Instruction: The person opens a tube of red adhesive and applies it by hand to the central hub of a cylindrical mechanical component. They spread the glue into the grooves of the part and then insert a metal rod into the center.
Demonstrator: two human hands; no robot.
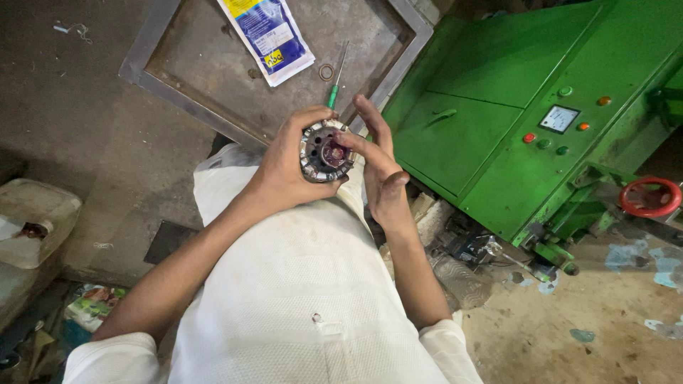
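Even, fairly bright light falls from above the green machine. Left of it the floor lies dimmer. Edges bend and soften slightly.

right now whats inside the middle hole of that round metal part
A dark reddish core fills the round metal part; the right hand has one fingertip pressed over it, hiding the rest.

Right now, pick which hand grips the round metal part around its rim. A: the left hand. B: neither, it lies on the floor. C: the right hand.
A: the left hand wraps the round metal part at its rim, while a finger of the right hand touches its centre.
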